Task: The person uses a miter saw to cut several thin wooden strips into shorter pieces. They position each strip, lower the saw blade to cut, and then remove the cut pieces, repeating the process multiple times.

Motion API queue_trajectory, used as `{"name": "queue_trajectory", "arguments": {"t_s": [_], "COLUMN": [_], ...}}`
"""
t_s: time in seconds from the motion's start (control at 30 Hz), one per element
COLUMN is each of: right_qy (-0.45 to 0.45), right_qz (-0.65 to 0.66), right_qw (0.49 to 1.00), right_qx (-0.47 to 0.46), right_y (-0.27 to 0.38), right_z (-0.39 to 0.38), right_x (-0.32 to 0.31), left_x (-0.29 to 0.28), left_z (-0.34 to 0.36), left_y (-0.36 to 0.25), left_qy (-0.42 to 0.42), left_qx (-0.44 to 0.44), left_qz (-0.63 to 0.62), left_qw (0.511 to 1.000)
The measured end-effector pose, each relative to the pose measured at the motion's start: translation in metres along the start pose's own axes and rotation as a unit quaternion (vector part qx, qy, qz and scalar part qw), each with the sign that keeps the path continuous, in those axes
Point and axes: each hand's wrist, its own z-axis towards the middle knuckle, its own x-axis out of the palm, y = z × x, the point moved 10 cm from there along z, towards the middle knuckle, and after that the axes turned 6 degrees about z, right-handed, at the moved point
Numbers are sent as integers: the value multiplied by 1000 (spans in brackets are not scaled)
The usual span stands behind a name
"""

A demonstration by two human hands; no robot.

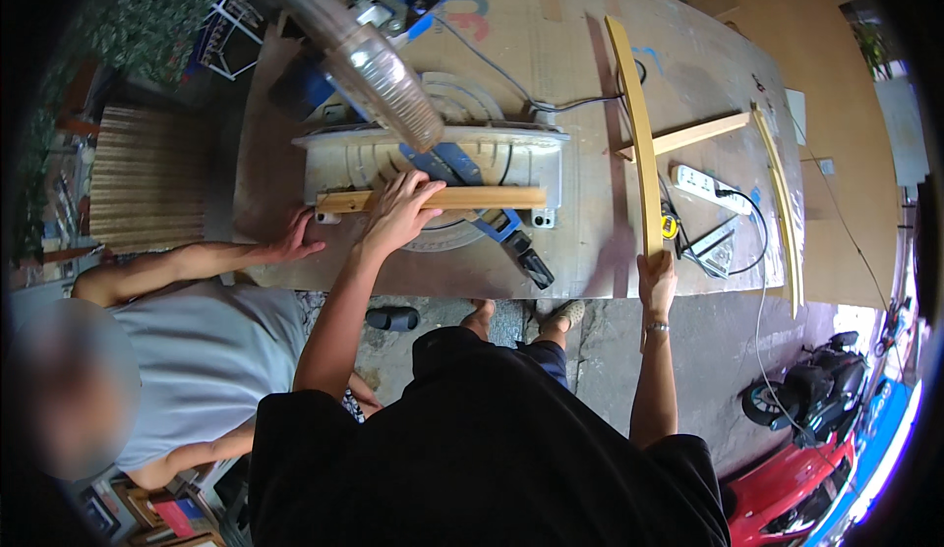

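My left hand (401, 211) lies over a short wooden strip (492, 198), its fingers curled across the top. That strip rests crosswise on the base of a miter saw (327, 169), in front of the fence. The saw's clear ridged guard (379, 75) is raised above the fence. In my right hand (657, 280) is the near end of a long wooden strip (636, 124), held at the table's front edge. The long strip points away from me and crosses over another wooden strip (703, 134) on the table.
A co-worker's hand (298, 236) is by the short strip's left end. Right on the table (551, 272) are a white power strip (703, 186), a yellow tape measure (670, 226), a metal square (715, 247) and more thin wooden strips (782, 203). Cables cross the surface.
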Motion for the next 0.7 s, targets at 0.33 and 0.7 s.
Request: {"name": "queue_trajectory", "arguments": {"t_s": [0.33, 0.7], "right_qy": [-21, 242], "right_qz": [274, 45], "right_qw": [956, 945], "right_qx": [105, -216], "right_y": [-38, 70], "right_z": [-187, -151], "right_x": [-103, -124], "left_x": [-27, -37], "left_z": [-24, -60], "left_y": [-69, -244], "left_qy": [-156, -150], "left_qx": [-6, 148], "left_qz": [-172, -665], "left_qw": [973, 717]}}
